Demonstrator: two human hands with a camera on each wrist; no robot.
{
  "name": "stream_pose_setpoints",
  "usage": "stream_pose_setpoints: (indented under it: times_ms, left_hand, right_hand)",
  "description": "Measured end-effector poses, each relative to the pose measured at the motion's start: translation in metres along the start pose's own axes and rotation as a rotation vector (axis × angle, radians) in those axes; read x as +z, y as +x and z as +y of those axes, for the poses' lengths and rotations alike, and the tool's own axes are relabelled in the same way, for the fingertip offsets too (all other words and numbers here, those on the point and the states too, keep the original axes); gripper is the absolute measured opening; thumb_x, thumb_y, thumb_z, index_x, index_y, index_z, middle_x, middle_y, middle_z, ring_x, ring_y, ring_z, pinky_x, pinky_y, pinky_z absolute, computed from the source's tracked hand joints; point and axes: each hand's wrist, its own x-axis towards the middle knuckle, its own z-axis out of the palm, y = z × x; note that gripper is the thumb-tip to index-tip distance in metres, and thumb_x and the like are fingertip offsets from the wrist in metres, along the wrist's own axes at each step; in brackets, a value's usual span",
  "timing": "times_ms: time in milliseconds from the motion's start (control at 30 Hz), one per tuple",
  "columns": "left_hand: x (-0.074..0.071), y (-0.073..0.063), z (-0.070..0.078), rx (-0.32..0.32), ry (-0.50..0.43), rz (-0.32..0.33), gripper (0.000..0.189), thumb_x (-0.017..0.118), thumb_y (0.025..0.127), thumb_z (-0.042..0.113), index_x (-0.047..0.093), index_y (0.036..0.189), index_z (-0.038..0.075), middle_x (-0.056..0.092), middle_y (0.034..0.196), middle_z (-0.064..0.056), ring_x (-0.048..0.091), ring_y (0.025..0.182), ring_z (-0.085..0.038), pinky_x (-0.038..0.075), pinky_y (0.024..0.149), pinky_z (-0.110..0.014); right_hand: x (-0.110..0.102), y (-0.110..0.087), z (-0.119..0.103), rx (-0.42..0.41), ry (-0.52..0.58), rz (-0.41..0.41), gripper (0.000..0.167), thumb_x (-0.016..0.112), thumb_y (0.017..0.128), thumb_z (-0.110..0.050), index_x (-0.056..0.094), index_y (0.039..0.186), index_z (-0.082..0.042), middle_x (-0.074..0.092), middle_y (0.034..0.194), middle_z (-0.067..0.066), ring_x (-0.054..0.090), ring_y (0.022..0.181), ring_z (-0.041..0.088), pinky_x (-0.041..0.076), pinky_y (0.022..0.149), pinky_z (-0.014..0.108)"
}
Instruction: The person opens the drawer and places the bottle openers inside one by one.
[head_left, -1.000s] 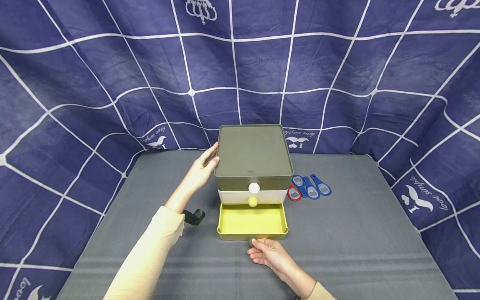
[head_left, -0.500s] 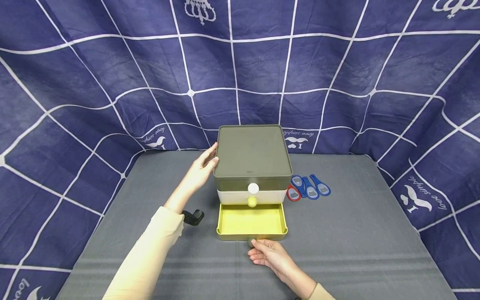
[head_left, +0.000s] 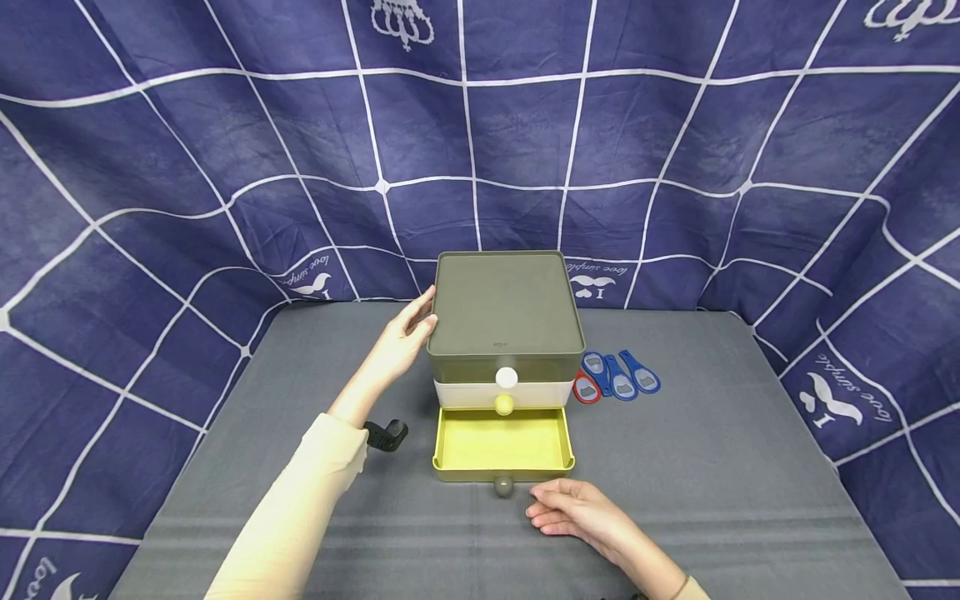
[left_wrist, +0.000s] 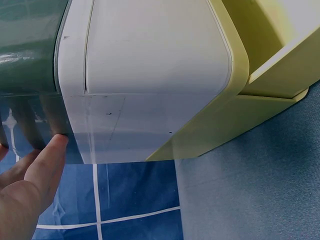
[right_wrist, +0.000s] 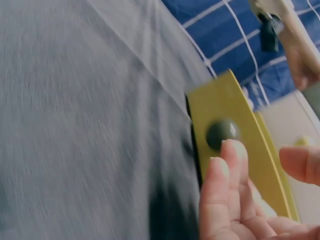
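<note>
A small three-tier drawer cabinet stands mid-table, its top green, its middle tier white. Its bottom yellow drawer is pulled out and holds nothing. My left hand rests against the cabinet's left side, fingertips touching the upper green part; the left wrist view shows the fingers fairly straight there. My right hand is just right of the drawer's dark green knob, apart from it and holding nothing. In the right wrist view its fingers are loosely extended, thumb spread away.
Several bottle openers, blue ones and a red one, lie on the table right of the cabinet. A black strap shows beside my left wrist. Blue checked cloth hangs behind and at both sides of the grey table.
My right hand has let go of the bottom drawer's knob and moved a little to the right. The drawer stays out, and my left hand has not moved.
</note>
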Motion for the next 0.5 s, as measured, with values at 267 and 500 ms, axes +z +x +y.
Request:
stream_pose_setpoints:
  times_ms: [267, 500]
  left_hand:
    - [-0.001, -0.001, 0.0, -0.002, 0.0, -0.002, 0.053, 0.043, 0.106, 0.015, 0.027, 0.156, 0.011, 0.03, 0.159, -0.02, 0.033, 0.146, -0.034, 0.036, 0.115, -0.051]
    - [-0.001, -0.001, 0.0, 0.003, -0.005, 0.003, 0.052, 0.043, 0.106, 0.014, 0.028, 0.156, 0.01, 0.031, 0.158, -0.02, 0.035, 0.144, -0.035, 0.037, 0.115, -0.051]
  right_hand:
    - [-0.038, -0.014, -0.018, -0.026, -0.094, 0.039, 0.033, 0.057, 0.099, -0.017, 0.058, 0.116, 0.011, 0.071, 0.098, 0.003, 0.069, 0.088, 0.008, 0.059, 0.08, 0.023]
    - [-0.064, -0.014, -0.039, -0.041, -0.258, 0.231, 0.033, 0.058, 0.098, -0.015, 0.057, 0.114, 0.014, 0.072, 0.101, 0.011, 0.069, 0.089, 0.012, 0.06, 0.079, 0.026]
